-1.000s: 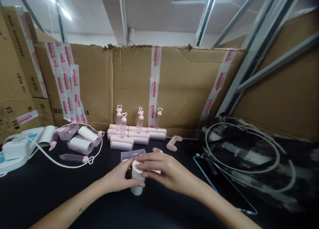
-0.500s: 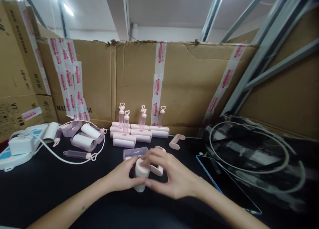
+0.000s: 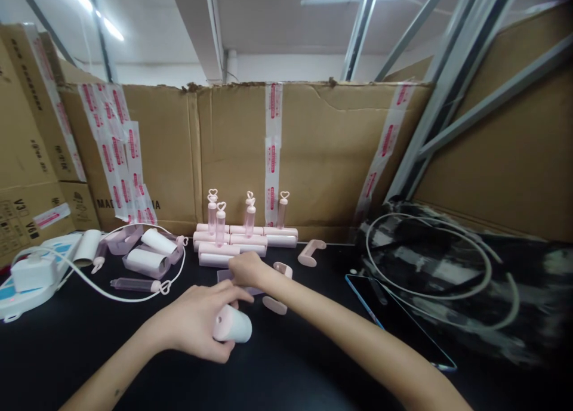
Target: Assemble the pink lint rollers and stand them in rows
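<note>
My left hand grips a white paper roll with a pink end cap, tilted over the black table; a small hole shows in the cap. My right hand reaches forward over a translucent purple case, its fingers curled down and mostly hidden, so what they hold cannot be made out. Beside the right forearm lies a pink bracket-shaped cover, partly covered by the arm. A similar pink cover rests farther right.
Behind my hands stand stacked pink-and-white roller cases and upright tubes with heart-shaped loops. Left are purple cases with rolls, a loose tube and a power strip. Right lie a tablet and a coiled cable.
Both hands were together at the upright roll. My left hand now holds it tilted, nearer and to the left. My right hand has left it and moved forward to the purple case.
</note>
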Available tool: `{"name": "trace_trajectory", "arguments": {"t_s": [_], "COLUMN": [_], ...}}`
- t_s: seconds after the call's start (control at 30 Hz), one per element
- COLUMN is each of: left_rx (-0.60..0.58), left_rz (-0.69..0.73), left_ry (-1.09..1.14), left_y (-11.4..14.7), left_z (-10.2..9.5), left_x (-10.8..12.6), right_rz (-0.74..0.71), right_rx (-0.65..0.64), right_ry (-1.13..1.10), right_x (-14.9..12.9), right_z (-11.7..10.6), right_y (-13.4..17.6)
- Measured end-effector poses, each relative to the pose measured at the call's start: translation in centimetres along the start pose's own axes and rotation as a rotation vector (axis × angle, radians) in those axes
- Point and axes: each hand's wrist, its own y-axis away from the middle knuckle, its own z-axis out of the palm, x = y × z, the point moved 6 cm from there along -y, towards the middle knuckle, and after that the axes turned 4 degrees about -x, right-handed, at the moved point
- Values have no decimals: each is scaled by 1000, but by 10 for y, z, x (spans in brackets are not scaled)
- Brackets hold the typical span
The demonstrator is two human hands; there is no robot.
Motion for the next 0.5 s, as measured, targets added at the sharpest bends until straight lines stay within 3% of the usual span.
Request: {"name": "trace_trajectory", "arguments": {"t_s": [0.17,0.27,0.37,0.5], "left_rx": [30,77,29,-62], "left_rz": [-27,-58,-75,-20], "left_ry": [-97,7,340,996], "left_y": [4,5,3,-13], "left_z": [-5,-13,-11,16], "left_x": [-3,-11,-23,-29], "right_rz": [14,20,0,-40], "right_rx": [88,208,388,620], "right_ry": [-131,-271,-441,-736], "right_x": [2,14,33,64], "right_z": [-5,-14,-29,-42], "right_y": [2,15,37,78]}}
